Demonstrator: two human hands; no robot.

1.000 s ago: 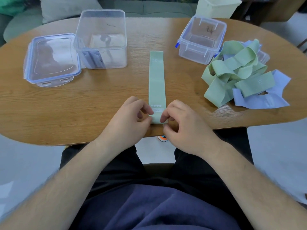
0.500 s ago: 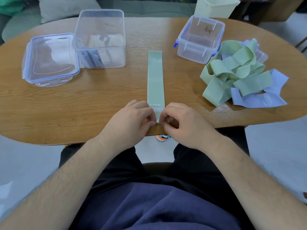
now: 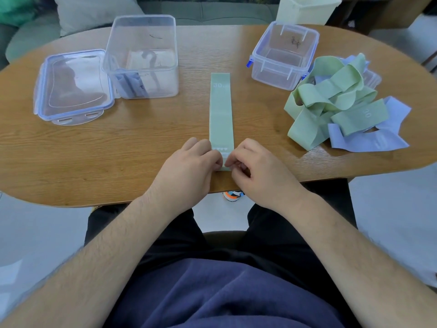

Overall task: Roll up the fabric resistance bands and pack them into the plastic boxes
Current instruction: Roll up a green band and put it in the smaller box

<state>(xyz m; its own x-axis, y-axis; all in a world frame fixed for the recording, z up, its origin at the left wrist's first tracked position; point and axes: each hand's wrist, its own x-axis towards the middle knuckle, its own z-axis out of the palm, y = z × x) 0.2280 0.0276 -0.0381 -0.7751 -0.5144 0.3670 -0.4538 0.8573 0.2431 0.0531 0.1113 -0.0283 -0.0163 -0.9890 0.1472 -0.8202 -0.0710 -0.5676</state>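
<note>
A light green fabric band (image 3: 221, 112) lies flat and straight on the wooden table (image 3: 142, 143), running away from me. My left hand (image 3: 189, 166) and my right hand (image 3: 257, 171) pinch its near end from either side, fingertips curled onto the edge close to the table's front. A tall clear plastic box (image 3: 142, 58) at the back left holds a bluish band. A smaller clear box with blue clips (image 3: 285, 53) stands open at the back right. A heap of green and lilac bands (image 3: 340, 102) lies at the right.
A clear lid with a blue rim (image 3: 73, 86) lies left of the tall box. A pale bin (image 3: 307, 8) and a sofa stand beyond the table. My lap sits below the table's front edge; a colourful shoe (image 3: 233, 195) shows on the floor.
Both hands drew closer together on the band's near end, and the fingertips now curl over its edge. The band stays flat in place.
</note>
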